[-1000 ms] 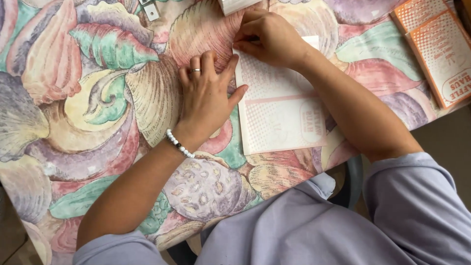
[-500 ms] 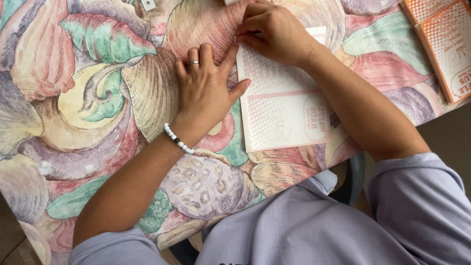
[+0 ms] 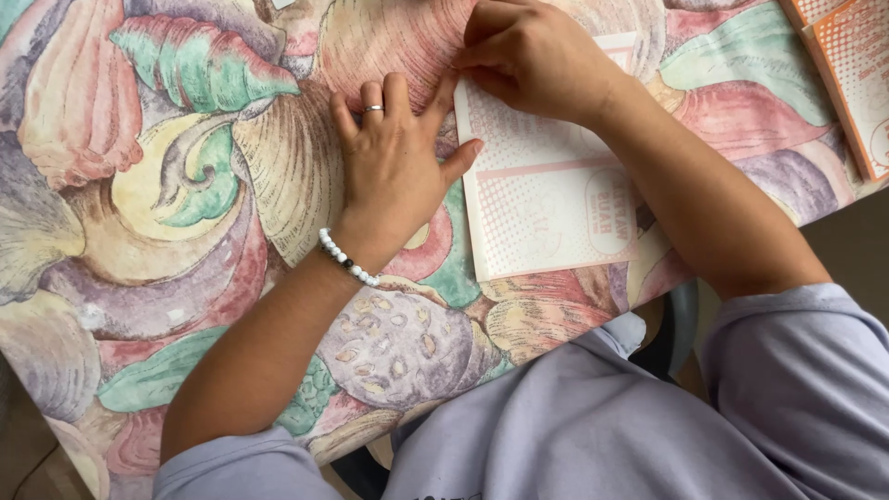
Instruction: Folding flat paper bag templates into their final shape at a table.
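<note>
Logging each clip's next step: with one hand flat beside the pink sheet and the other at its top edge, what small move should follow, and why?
Probably press the fingertips of the right hand along the top edge of the sheet. That hand is curled there as if pinching, while the left hand lies flat on the tablecloth, its thumb touching the sheet's left edge.

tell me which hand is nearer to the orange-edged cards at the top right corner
Right. The right hand presses the top of the pink-and-white card, closer to the orange-edged cards; the left hand lies flat at that card's left edge, farther away.

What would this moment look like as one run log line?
left hand: flat on tablecloth, thumb at pink printed sheet edge | right hand: pinching sheet's top-left corner | orange booklets: top right, untouched
</note>
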